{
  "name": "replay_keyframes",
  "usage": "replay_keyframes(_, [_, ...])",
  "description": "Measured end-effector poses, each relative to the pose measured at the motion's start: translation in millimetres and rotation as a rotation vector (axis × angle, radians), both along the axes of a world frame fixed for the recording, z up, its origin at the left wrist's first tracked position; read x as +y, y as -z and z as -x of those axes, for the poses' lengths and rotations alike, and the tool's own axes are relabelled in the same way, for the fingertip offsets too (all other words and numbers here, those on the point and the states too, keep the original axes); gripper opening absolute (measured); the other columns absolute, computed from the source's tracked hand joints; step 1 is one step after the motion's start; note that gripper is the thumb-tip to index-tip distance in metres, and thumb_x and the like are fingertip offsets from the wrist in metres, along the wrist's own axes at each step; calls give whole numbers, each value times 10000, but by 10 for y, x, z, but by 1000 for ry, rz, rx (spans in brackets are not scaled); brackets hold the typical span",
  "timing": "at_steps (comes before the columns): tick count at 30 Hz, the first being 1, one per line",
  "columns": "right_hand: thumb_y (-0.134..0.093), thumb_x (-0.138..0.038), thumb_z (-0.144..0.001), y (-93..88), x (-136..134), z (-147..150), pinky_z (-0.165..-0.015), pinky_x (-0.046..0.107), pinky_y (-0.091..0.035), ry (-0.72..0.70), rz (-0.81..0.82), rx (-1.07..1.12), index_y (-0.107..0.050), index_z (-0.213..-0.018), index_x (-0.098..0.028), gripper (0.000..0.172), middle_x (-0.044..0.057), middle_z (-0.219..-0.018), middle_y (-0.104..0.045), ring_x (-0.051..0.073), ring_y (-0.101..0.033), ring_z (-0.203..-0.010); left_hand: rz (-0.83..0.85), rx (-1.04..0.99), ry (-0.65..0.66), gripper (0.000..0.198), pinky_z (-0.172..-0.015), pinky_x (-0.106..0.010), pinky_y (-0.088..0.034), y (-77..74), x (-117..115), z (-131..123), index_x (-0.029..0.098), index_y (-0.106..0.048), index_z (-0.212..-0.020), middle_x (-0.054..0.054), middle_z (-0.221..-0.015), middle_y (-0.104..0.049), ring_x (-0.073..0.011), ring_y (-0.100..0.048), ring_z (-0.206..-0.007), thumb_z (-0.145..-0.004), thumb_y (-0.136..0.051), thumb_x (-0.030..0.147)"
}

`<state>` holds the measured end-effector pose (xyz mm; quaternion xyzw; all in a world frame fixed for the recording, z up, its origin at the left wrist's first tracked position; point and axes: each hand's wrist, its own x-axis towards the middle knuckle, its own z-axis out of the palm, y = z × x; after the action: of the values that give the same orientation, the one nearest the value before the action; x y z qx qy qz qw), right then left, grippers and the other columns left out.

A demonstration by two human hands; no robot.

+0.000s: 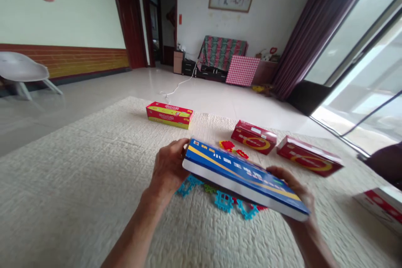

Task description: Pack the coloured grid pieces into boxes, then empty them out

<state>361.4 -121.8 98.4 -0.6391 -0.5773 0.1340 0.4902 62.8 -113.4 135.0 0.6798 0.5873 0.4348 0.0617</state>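
Note:
A flat blue box (pixel 241 173) with white sides, yellow stripes and printed lettering is held tilted above the quilted mat. My left hand (pixel 169 163) grips its left end, and my right hand (pixel 297 190) is closed around the right end, its fingertips over the far edge. Under the box, toothed plastic pieces lie on the mat, among them a light blue one (pixel 224 202) and a green one (pixel 210 189); the box hides part of the pile. Just beyond it are red and yellow pieces (pixel 227 145).
On the cream mat (pixel 94 155) stand a red and yellow box (pixel 169 115), a dark red box (pixel 253 137) and another dark red box (pixel 309 157). A white and red box (pixel 381 207) is at the right. A white chair (pixel 23 69) stands far left.

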Motion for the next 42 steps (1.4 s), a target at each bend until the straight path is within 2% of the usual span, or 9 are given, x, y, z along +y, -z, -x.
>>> replay_keyframes(5, [-607, -402, -649, -31, -649, 69, -569, 296, -485, 41, 196, -41, -728, -846, -242, 281, 12, -666, -733, 239, -691, -628, 367, 166, -57, 274, -643, -281, -455, -53, -610, 10, 268, -730, -870, -37, -835, -778, -229, -726, -788, -774, -505, 146])
replay_keyframes(9, [-604, -494, -669, 203, -1014, 115, -658, 335, -525, 34, 165, 89, -729, -921, -221, 392, 62, -848, -765, 279, -714, -770, 523, 259, -122, 307, -603, -310, -419, 191, -997, 1, 260, -731, -764, -75, -799, -776, -269, -727, -760, -819, -440, 179])
replay_keyframes(13, [-596, -542, -719, 488, -1150, 174, -650, 336, -540, 58, 221, 169, -709, -954, -178, 448, 103, -920, -754, 270, -711, -785, 586, 268, -194, 289, -624, -305, -412, 472, -1167, 2, 221, -727, -747, -98, -782, -768, -263, -719, -776, -799, -449, 164])
replay_keyframes(17, [-593, -555, -752, 578, -1157, 243, -707, 319, -542, 39, 207, 236, -678, -1055, -162, 504, 105, -985, -739, 248, -700, -854, 662, 176, -176, 329, -600, -293, -392, 579, -1151, 18, 226, -729, -782, -94, -776, -764, -264, -716, -772, -885, -427, 307])
replay_keyframes(21, [-592, -591, -785, 494, -1102, 253, -572, 289, -508, 57, 283, 288, -653, -1136, -151, 566, 55, -793, -717, 203, -655, -673, 679, 53, -190, 325, -620, -292, -398, 572, -1053, 12, 227, -723, -953, -61, -723, -738, -250, -704, -743, -894, -432, 358])
replay_keyframes(28, [-603, -626, -785, 451, -1032, 117, -521, 265, -474, 49, 292, 226, -726, -917, -179, 482, 30, -650, -678, 191, -616, -603, 549, -49, -111, 405, -751, -323, -461, 717, -936, 19, 183, -681, -1089, -97, -926, -737, -226, -684, -799, -896, -451, 455])
replay_keyframes(32, [-595, -649, -788, 452, -993, 70, -517, 254, -472, 14, 279, 231, -741, -811, -205, 468, 26, -626, -663, 203, -619, -633, 483, -106, -71, 380, -752, -313, -458, 737, -895, 62, 200, -716, -935, -65, -853, -718, -201, -668, -745, -882, -456, 472])
replay_keyframes(36, [-630, -658, -757, 450, -931, 87, -536, 267, -502, -76, 307, 376, -751, -861, -207, 479, 34, -670, -695, 199, -628, -625, 480, -122, -38, 362, -706, -281, -422, 678, -856, 102, 214, -687, -744, -20, -744, -673, -175, -629, -705, -870, -463, 469])
replay_keyframes(42, [-707, -637, -683, 500, -872, 145, -689, 317, -565, 14, 285, 564, -744, -966, -210, 514, 82, -948, -772, 244, -702, -841, 539, -213, -31, 362, -590, -245, -342, 744, -791, 116, 208, -555, -626, 40, -565, -487, -135, -486, -594, -860, -454, 466])
